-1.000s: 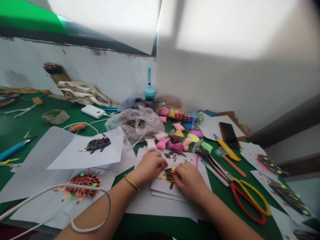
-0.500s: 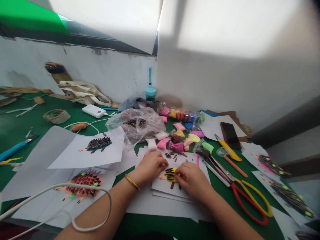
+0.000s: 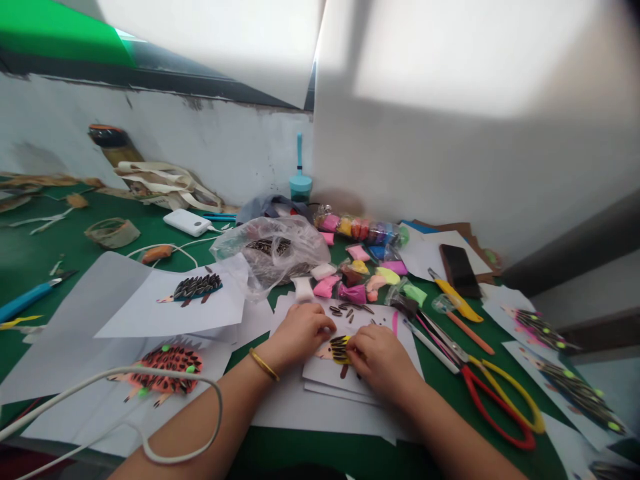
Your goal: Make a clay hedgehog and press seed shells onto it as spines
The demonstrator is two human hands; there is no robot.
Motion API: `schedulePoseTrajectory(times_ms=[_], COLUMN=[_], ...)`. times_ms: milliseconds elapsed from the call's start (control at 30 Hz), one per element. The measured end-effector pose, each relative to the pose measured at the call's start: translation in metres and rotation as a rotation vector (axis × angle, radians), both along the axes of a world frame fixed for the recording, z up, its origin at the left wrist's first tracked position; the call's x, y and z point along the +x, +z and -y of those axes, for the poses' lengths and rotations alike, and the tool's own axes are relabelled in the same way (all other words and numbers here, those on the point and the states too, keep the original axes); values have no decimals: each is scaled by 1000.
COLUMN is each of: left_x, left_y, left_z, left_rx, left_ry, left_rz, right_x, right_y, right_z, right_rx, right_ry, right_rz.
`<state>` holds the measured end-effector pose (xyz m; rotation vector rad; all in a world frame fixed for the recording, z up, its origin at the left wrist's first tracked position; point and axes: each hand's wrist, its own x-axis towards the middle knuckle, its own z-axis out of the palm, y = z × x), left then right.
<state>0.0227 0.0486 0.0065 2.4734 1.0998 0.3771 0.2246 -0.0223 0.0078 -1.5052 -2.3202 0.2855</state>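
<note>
A yellow clay hedgehog [image 3: 340, 349] set with striped sunflower seeds lies on a small stack of white paper [image 3: 325, 381]. My right hand [image 3: 384, 363] covers its right side, fingertips pinched against the yellow clay; whatever is between them is hidden. My left hand [image 3: 306, 331], with a gold bangle at the wrist, rests on the paper just up and left of the hedgehog's head. Its fingers are curled with thumb and index close together, and I cannot see anything in them. Several loose sunflower seeds [image 3: 351, 313] lie on paper beyond both hands.
Beyond stand a plastic bag [image 3: 260, 267] of seeds and several clay packets [image 3: 353, 293]. Scissors [image 3: 480, 383], a yellow cutter [image 3: 460, 301] and a phone [image 3: 459, 268] lie right. Finished hedgehogs [image 3: 167, 368] sit on paper left. A white cable [image 3: 219, 400] crosses above my left forearm.
My right hand has shifted slightly left and covers more of the yellow clay body. My left hand stays in place.
</note>
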Motion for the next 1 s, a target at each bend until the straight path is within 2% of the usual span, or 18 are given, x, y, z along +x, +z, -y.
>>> schedulePoseTrajectory(times_ms=[233, 467, 767, 867, 1000], left_x=[0, 0, 0, 1, 1], left_y=[0, -1, 2, 2, 0], left_z=[1, -1, 1, 1, 1], left_rx=[-24, -12, -15, -18, -6], left_ry=[5, -7, -3, 8, 28], left_rz=[12, 5, 6, -3, -2], right_x=[22, 29, 31, 29, 27], right_y=[4, -12, -5, -4, -2], right_z=[-14, -32, -32, -30, -19], right_rx=[-11, 39, 84, 66, -38], right_ry=[-38, -109, -243, -262, -185], right_rz=[-87, 96, 133, 63, -127])
